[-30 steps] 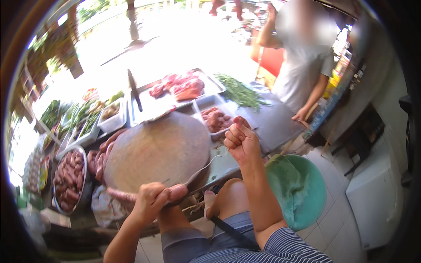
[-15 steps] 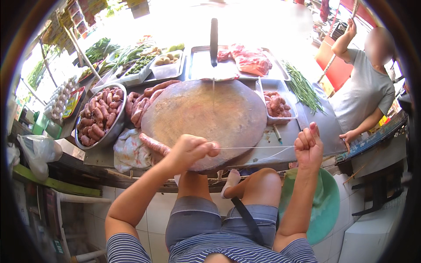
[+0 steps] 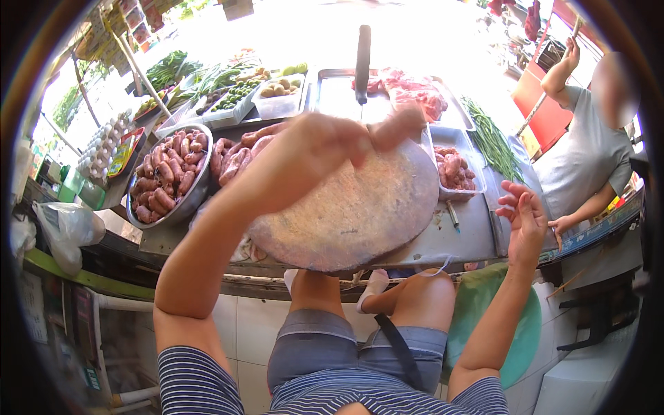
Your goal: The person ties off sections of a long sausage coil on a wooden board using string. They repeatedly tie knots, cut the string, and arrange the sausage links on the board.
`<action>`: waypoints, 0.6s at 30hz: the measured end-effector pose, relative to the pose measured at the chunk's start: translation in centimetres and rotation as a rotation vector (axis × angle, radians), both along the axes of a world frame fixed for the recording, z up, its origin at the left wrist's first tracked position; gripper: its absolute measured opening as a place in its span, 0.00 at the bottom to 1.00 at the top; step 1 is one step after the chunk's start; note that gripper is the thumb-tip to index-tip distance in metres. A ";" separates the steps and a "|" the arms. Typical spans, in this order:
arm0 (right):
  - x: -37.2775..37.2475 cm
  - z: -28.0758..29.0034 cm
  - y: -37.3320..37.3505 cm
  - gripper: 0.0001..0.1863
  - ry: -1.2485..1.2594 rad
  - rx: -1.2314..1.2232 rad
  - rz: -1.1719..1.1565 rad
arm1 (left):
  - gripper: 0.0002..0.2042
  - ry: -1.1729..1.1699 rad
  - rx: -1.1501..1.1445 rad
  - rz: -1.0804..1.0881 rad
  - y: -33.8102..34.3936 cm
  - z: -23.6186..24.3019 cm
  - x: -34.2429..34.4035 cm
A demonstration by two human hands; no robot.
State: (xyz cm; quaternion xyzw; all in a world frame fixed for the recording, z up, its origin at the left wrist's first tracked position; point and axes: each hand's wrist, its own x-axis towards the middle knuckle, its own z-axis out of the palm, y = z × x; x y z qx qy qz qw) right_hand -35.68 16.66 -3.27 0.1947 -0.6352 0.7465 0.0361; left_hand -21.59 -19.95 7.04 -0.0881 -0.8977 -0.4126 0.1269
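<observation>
My left hand (image 3: 318,152) is raised over the round wooden chopping board (image 3: 360,221), fingers closed on a pinkish sausage (image 3: 400,123) whose end sticks out to the right. My right hand (image 3: 522,221) hovers off the board's right edge above the metal counter (image 3: 463,242), fingers apart, nothing clearly in it. A thin white string (image 3: 439,266) hangs at the counter's front edge. More sausages lie piled by the board's left side (image 3: 232,159).
A metal bowl of sausages (image 3: 166,180) sits left of the board, a small tub of sausages (image 3: 453,169) to its right. Behind stand a cleaver (image 3: 362,62), a meat tray (image 3: 415,93), green beans (image 3: 491,135), vegetables and eggs (image 3: 104,145). A person in a grey shirt (image 3: 588,159) leans at the right.
My left hand has lifted from the board's near edge, carrying the sausage up and away from me. My right hand has gone from a fist to spread fingers and drifted right.
</observation>
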 end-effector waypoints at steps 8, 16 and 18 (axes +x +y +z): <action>3.4 -3.0 -11.3 0.20 -0.029 0.432 0.748 | 0.08 -0.229 -0.267 -0.173 6.2 -13.1 -0.4; 3.6 -5.4 -13.8 0.17 -0.414 0.265 0.790 | 0.07 -0.405 0.403 -0.027 2.7 -13.7 -1.4; 2.8 -4.8 -15.2 0.13 -0.366 0.183 0.830 | 0.07 -0.477 0.527 0.070 1.9 -13.0 -1.8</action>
